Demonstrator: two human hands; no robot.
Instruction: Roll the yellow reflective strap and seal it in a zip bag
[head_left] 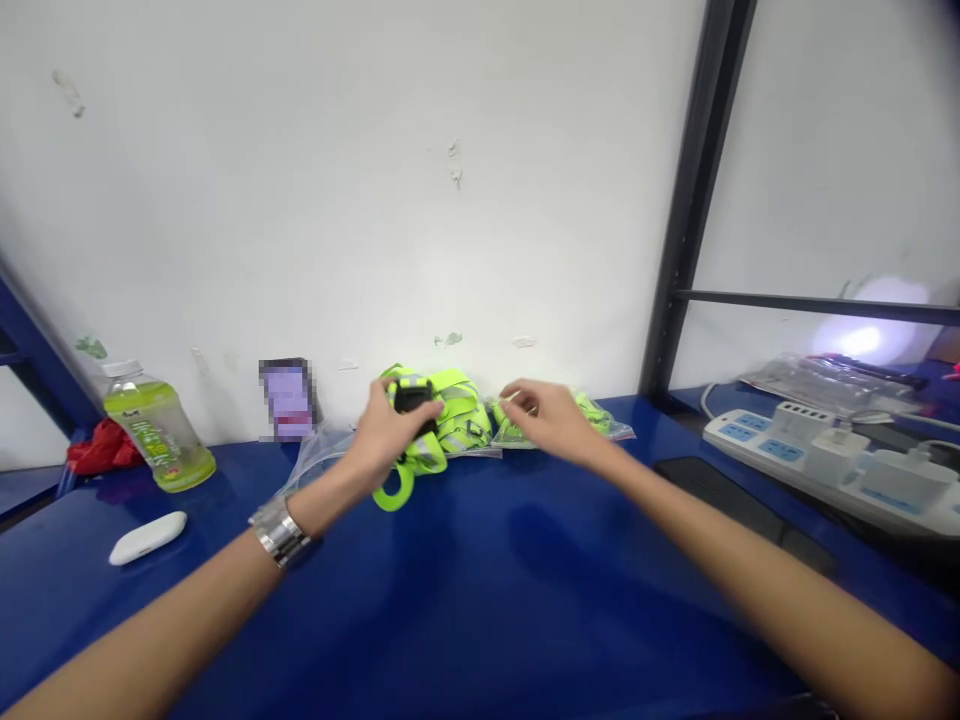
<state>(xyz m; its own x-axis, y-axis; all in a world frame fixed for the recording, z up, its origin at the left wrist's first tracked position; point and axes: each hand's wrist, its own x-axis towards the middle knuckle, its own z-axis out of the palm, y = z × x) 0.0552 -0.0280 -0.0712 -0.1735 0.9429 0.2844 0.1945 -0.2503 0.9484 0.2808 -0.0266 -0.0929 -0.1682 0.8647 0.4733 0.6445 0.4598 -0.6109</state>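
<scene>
My left hand (395, 425), a metal-band watch (279, 530) on its wrist, is closed on a neon-yellow reflective strap (424, 455) with a black buckle (413, 398). A yellow-green ring (393, 487) hangs below that hand. Just behind lies a heap of similar reflective straps (459, 415) against the wall. My right hand (551, 415) is held over a clear bag (616, 431) with more yellow-green straps inside. Its fingers are bent but apart from the thumb, and nothing shows between them. The hand covers part of the bag.
On the blue table (465, 600), a green drink bottle (161, 425), a red cloth (105, 448) and a white case (148, 538) are at the left. A phone (289, 400) leans on the wall. Rightward lie a dark flat device (739, 510) and a power strip (780, 450) with chargers.
</scene>
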